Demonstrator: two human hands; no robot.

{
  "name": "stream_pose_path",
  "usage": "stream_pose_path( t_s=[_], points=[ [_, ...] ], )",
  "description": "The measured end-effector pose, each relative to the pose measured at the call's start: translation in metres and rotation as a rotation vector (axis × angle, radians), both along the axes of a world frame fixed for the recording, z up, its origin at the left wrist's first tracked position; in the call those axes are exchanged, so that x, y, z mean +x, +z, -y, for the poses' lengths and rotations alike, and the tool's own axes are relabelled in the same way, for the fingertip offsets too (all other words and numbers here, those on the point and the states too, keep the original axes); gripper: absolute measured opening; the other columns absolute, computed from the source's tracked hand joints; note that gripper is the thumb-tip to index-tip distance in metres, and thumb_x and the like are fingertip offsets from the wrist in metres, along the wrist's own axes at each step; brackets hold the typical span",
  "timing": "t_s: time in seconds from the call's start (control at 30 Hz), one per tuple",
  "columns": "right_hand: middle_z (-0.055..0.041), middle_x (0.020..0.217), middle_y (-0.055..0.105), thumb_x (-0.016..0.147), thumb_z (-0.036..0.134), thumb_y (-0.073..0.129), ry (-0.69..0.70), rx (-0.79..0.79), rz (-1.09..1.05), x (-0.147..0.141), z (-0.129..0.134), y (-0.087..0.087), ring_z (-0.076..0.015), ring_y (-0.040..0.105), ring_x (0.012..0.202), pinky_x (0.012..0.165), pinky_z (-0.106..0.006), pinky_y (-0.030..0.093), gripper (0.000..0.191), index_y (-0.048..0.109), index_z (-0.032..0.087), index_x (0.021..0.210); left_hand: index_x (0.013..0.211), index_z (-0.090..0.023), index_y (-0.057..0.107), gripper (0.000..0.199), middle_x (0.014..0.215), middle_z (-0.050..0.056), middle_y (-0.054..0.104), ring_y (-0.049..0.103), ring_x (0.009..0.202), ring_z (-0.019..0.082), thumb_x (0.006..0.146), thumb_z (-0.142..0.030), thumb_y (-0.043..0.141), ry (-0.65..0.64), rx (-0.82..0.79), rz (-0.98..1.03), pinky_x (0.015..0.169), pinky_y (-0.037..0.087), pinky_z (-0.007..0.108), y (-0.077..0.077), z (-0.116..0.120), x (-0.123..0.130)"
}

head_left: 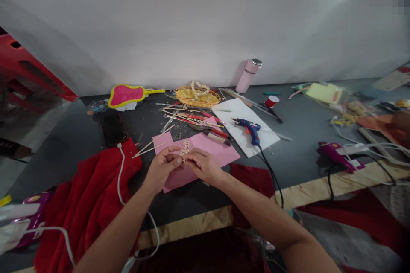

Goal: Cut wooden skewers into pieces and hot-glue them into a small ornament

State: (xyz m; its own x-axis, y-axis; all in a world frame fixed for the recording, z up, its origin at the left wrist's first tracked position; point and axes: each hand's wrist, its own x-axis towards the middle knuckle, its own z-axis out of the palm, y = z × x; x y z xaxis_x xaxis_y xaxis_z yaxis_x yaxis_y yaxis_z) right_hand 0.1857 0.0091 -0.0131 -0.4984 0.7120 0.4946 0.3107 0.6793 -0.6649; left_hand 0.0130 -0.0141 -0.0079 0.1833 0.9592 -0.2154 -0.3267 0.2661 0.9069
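My left hand point(164, 168) and my right hand point(205, 164) meet over a sheet of pink paper point(221, 149), fingertips pinched together. Between them is a tiny pale piece point(183, 160), too small to make out clearly. Just beyond my fingers, a little heap of similar cream-coloured pieces point(185, 147) lies on the paper. Two thin wooden sticks point(153, 141) rest to the left of the heap. Behind the paper are a dark-handled tool point(219, 136) and a jumble of sticks and red strips point(188, 115).
A blue glue gun point(251, 129) lies on white paper point(237, 113) at right, its cord running over the table edge. Around stand a yellow basket point(185, 97), a pink bottle point(248, 76) and a red spool point(271, 101). Left are a phone point(113, 130) and red cloth point(92, 187).
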Motion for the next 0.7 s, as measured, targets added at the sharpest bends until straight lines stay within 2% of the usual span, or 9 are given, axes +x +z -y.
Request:
stream_pose_path(
  t_s=[0.27,0.47,0.6,0.7],
  points=[
    [-0.0059,0.086,0.061,0.088,0.019,0.047,0.006,0.01,0.022,0.0,0.001,-0.001,-0.0149,0.058,0.08,0.075,-0.028,0.05,0.014,0.06,0.02,0.094,0.102,-0.016,0.055,0.039,0.068,-0.001,0.065,0.06,0.06,0.01,0.067,-0.021,0.071,-0.009,-0.013,0.015,0.064,0.049,0.023,0.002,-0.001,0.002],
    [-0.006,0.087,0.061,0.087,0.02,0.048,-0.015,0.015,0.036,0.0,0.0,-0.003,-0.0158,0.058,0.081,0.075,-0.029,0.05,0.015,0.059,0.021,0.097,0.1,-0.016,0.057,0.04,0.072,0.001,0.067,0.061,0.064,0.011,0.064,-0.022,0.073,0.024,-0.029,0.03,0.065,0.049,0.023,0.004,0.0,0.004],
    [-0.0072,0.094,0.061,0.086,0.017,0.047,-0.005,0.017,0.079,-0.001,0.002,-0.001,-0.0163,0.058,0.086,0.078,-0.029,0.049,0.024,0.055,0.021,0.109,0.1,-0.017,0.057,0.041,0.074,0.001,0.068,0.062,0.065,0.011,0.063,-0.021,0.074,0.058,-0.053,0.018,0.066,0.05,0.024,0.005,-0.001,0.002],
    [-0.0071,0.098,0.058,0.083,0.016,0.05,-0.052,-0.012,0.095,0.008,-0.002,0.012,-0.0146,0.057,0.078,0.073,-0.028,0.049,0.039,0.046,0.02,0.122,0.099,-0.017,0.057,0.041,0.078,0.002,0.068,0.063,0.069,0.012,0.062,-0.021,0.075,0.091,-0.069,0.001,0.068,0.051,0.024,0.006,-0.002,0.001]
  ],
)
